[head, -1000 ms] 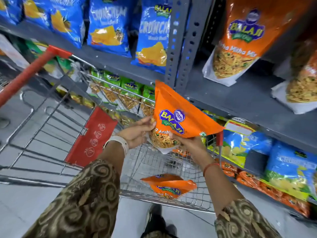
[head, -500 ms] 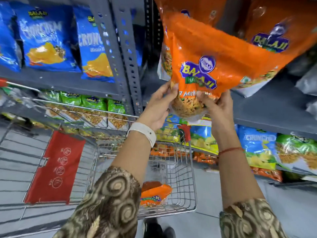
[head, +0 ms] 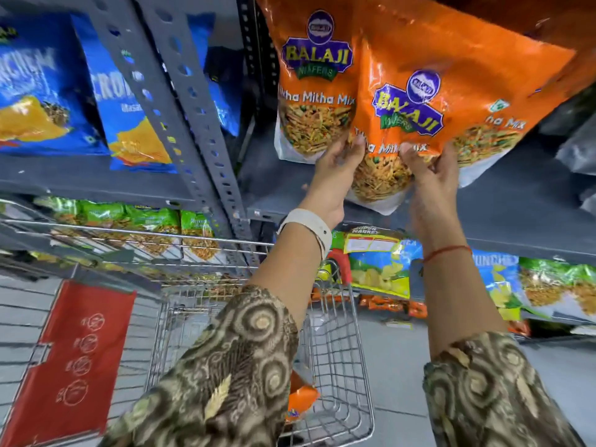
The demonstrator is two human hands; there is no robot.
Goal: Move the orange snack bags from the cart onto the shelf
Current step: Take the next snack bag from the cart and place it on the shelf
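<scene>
I hold an orange snack bag (head: 451,91) by its bottom corners over the grey shelf (head: 516,221). My left hand (head: 335,175) grips its lower left, my right hand (head: 429,182) its lower right. The bag tilts, its base just above the shelf's front. Another orange bag (head: 312,91) stands on the shelf right behind and to the left, touching it. A further orange bag (head: 301,401) lies in the wire cart (head: 348,366) below, partly hidden by my left sleeve.
A grey perforated upright (head: 193,124) splits the shelving; blue snack bags (head: 48,101) stand to its left. Green and blue packs (head: 380,262) fill the lower shelf. The cart's red flap (head: 74,356) hangs at the lower left. Dark bags (head: 577,146) sit at the shelf's right.
Both hands have carried the orange bag further up and in over the shelf, beside the standing orange bag. The view has shifted closer to the shelf.
</scene>
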